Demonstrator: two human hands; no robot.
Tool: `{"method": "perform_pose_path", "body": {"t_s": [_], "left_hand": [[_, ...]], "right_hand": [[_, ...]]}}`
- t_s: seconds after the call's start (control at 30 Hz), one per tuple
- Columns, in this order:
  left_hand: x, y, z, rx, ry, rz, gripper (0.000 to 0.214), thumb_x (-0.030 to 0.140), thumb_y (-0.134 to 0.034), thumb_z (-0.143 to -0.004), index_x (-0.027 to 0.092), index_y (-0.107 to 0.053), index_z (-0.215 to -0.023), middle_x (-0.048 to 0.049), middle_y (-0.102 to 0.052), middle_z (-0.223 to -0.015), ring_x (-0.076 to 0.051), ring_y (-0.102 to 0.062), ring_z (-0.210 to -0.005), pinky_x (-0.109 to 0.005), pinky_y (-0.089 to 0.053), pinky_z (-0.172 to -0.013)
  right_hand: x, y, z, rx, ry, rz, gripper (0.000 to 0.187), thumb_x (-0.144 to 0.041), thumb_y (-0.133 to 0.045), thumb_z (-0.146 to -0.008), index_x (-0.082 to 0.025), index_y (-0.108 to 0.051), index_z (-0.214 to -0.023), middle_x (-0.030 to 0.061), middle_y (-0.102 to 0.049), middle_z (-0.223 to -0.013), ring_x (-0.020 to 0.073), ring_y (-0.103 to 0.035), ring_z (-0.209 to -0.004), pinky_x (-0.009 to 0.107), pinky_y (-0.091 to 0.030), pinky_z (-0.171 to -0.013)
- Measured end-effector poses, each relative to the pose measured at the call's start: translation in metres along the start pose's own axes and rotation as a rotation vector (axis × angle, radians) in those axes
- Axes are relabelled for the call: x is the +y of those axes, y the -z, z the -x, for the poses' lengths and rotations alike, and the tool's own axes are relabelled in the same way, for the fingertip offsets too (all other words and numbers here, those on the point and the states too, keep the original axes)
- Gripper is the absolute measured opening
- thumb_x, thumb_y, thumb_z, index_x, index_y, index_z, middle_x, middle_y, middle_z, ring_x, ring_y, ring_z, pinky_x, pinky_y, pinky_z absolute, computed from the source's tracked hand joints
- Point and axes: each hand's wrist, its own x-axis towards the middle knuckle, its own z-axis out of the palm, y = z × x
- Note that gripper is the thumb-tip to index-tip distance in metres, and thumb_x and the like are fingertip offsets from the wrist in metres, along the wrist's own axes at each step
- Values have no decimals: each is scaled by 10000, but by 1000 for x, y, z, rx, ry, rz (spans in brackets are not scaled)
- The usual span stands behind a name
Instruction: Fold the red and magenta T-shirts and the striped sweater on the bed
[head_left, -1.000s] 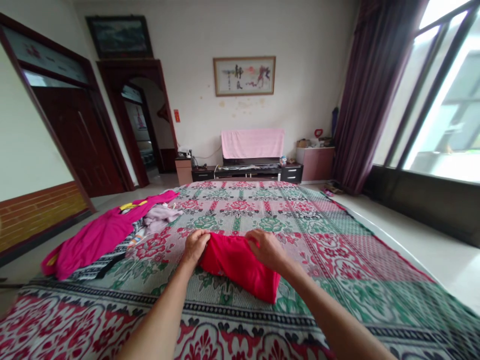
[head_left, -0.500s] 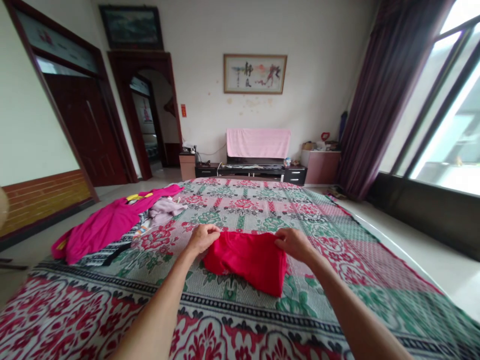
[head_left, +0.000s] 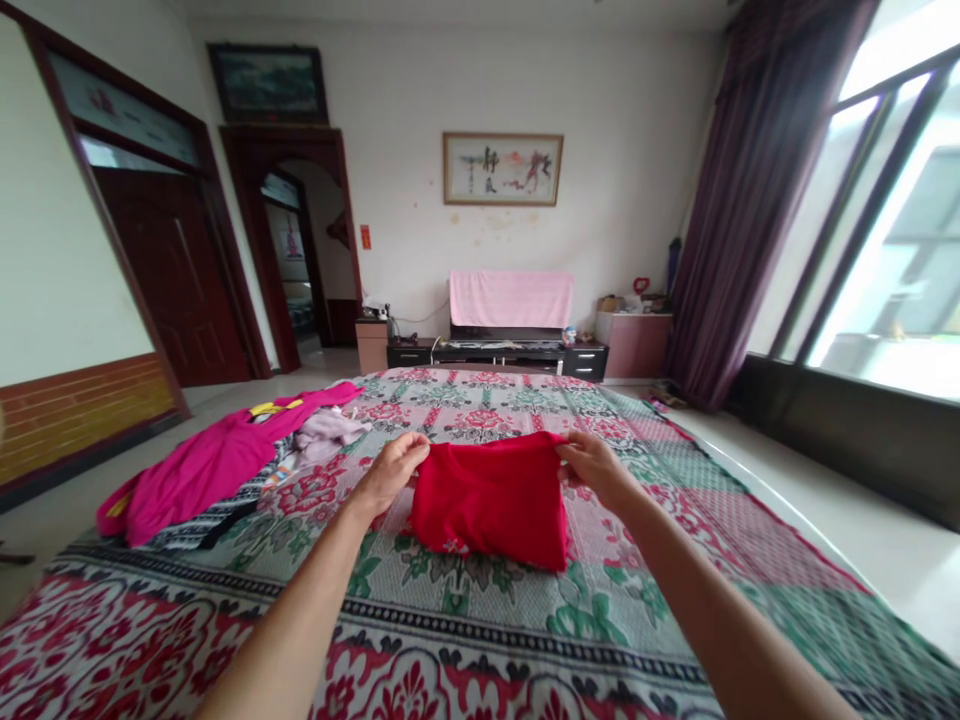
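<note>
Far left on the bed (head_left: 660, 560) we have a magenta garment (head_left: 202, 470) spread flat, with a pale lilac piece (head_left: 330, 430) bunched just beside it. Now our left hand (head_left: 390, 472): its fingers pinch the upper left corner of the folded red garment (head_left: 491, 500). The red garment sits mid-bed, its top edge raised and stretched between both hands and its lower edge resting on the bed. Our right hand (head_left: 592, 465) pinches the upper right corner. Far right, a dark curtain (head_left: 742, 190) hangs beside the window.
</note>
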Motion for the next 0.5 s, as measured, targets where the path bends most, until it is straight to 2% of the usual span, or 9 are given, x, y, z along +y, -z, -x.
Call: {"method": "perform_pose_path", "body": {"t_s": [0.07,0.13,0.2,0.27,0.3,0.37,0.43,0.5], "left_hand": [[17,4,2,-131,45,36,286,397,-636,-671,191,-553,-850,41,-564,-653,-97,-527,-549,-213,-430,-532],[39,11,0,-263,39,-55,314,330,-676,-623,180,-591,-885,10,-621,-711,-119,-579,-627,-232,-457,-601],[65,18,-6,-367,3,-285,316,263,-667,-597,171,-638,-898,-6,-660,-752,-142,-608,-695,-236,-460,-640],[97,24,-14,-362,-45,-630,249,227,-621,-605,163,-678,-839,3,-665,-718,-156,-616,-702,-230,-448,-627],[115,27,-18,-295,-80,-815,207,217,-596,-616,158,-690,-791,7,-658,-680,-160,-616,-685,-228,-439,-613],[154,31,-26,-77,-200,-1092,205,210,-550,-658,155,-710,-774,-3,-662,-662,-174,-627,-698,-235,-434,-629],[191,35,-32,198,-395,-1189,280,214,-498,-716,161,-722,-875,-33,-704,-779,-191,-642,-794,-247,-448,-703],[222,37,-37,519,-594,-1178,360,208,-436,-768,160,-697,-1011,-67,-710,-960,-200,-633,-913,-263,-447,-803]], "right_hand": [[-16,3,-7,-23,-45,-102,36,-144,-527,-749,-176,-511,-747,-38,-577,-473,93,-567,-413,164,-436,-392],[-37,9,-15,-32,-41,-137,84,-88,-546,-737,-167,-519,-730,-24,-605,-514,99,-615,-475,172,-495,-445],[-63,17,-22,-37,18,-112,102,-55,-555,-735,-156,-542,-727,-23,-605,-513,91,-614,-473,157,-496,-445],[-93,26,-27,-6,96,-58,113,-36,-562,-729,-148,-567,-741,-26,-595,-499,83,-601,-457,133,-465,-410],[-109,30,-29,18,135,-41,118,-30,-564,-724,-146,-572,-744,-22,-596,-506,83,-600,-462,129,-458,-405],[-141,38,-32,85,211,-45,123,-26,-552,-723,-146,-571,-734,-15,-604,-536,84,-604,-483,140,-471,-429],[-173,45,-34,182,332,-95,119,-46,-533,-735,-154,-573,-763,-11,-622,-600,89,-621,-537,167,-505,-492],[-200,51,-36,348,532,-134,126,-87,-522,-746,-170,-577,-824,-16,-636,-681,97,-643,-629,189,-525,-563]]}}
